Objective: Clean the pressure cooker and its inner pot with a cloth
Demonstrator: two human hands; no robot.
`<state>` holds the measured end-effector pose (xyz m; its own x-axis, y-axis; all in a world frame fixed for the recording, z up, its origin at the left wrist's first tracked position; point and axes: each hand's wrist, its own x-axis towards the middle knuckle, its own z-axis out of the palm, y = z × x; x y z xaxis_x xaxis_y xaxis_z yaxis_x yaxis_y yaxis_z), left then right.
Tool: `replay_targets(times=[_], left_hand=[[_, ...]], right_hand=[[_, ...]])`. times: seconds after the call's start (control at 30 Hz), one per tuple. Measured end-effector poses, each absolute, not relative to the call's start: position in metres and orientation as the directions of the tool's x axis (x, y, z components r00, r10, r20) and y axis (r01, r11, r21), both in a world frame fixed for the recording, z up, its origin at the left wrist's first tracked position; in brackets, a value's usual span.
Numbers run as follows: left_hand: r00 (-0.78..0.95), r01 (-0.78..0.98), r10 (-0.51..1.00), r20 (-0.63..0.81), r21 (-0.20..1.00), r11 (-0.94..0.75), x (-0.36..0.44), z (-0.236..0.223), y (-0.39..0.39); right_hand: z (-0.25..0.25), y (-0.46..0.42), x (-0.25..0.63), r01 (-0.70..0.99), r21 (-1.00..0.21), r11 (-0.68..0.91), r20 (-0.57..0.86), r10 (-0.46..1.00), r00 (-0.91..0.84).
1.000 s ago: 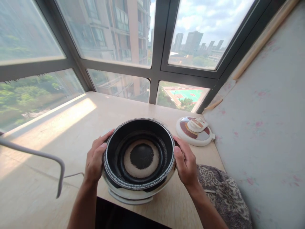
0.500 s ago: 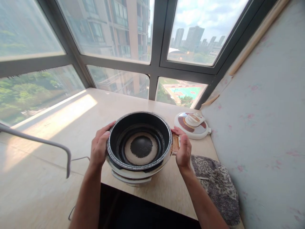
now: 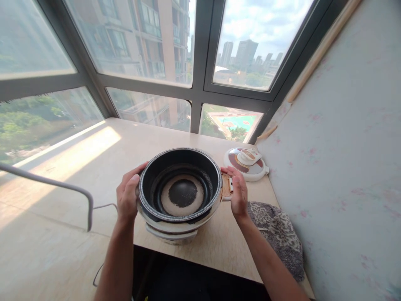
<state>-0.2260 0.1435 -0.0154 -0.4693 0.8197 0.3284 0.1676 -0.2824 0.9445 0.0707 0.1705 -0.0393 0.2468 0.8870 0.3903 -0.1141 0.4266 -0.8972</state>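
Between my hands is an electric cooking pot (image 3: 181, 228) with a pale outer body and a black, scratched inner pan (image 3: 153, 186) that has a worn light ring on its bottom. My left hand (image 3: 128, 194) grips the left side, thumb up near the rim and fingers behind it. On the right, my right hand (image 3: 238, 193) is closed around the stained brownish side handle (image 3: 227, 187). The pot's mouth faces up toward me. Beyond my right hand lies a round glass lid (image 3: 232, 158) with a white rim and knob. The fingertips of both hands are partly hidden.
A grey patterned cloth (image 3: 275, 234) lies at the right by the papered wall (image 3: 338, 167). A bent grey metal bar (image 3: 62, 180) reaches in from the left over the pale countertop (image 3: 78, 167). Windows (image 3: 156, 42) stand behind, and the counter's front edge runs below the pot.
The view has shifted slightly, so the lid, cloth and windows sit further left. Both hands keep their hold on the pot, which shows almost the same position.
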Motion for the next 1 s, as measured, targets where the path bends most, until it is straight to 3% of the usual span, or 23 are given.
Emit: replay_targets(times=[0.17, 0.3, 0.47, 0.63, 0.8, 1.0], left_hand=[[-0.480, 0.155, 0.805, 0.348, 0.937, -0.313, -0.226, -0.017, 0.145], [-0.497, 0.182, 0.788, 0.363, 0.932, -0.315, -0.225, -0.013, 0.144], [-0.535, 0.209, 0.759, 0.371, 0.929, -0.307, -0.231, -0.002, 0.151], [-0.591, 0.208, 0.766, 0.253, 0.965, -0.159, -0.240, 0.015, 0.179], [-0.544, 0.471, 0.801, 0.249, 0.881, 0.046, -0.243, 0.025, 0.192], [-0.537, 0.518, 0.826, 0.172, 0.840, 0.161, -0.253, 0.016, 0.196]], right_hand=[[-0.065, 0.189, 0.115, -0.305, -0.940, 0.154, 0.105, 0.980, 0.171], [-0.083, 0.210, 0.167, -0.278, -0.955, 0.102, 0.021, 0.959, 0.281], [-0.081, 0.245, 0.221, 0.041, -0.997, 0.064, 0.075, 0.923, 0.378], [-0.066, 0.288, 0.253, 0.310, -0.950, -0.037, 0.097, 0.908, 0.407], [-0.052, 0.323, 0.261, 0.658, -0.737, -0.154, 0.130, 0.923, 0.361], [-0.049, 0.349, 0.245, 0.937, -0.276, -0.215, 0.128, 0.958, 0.257]])
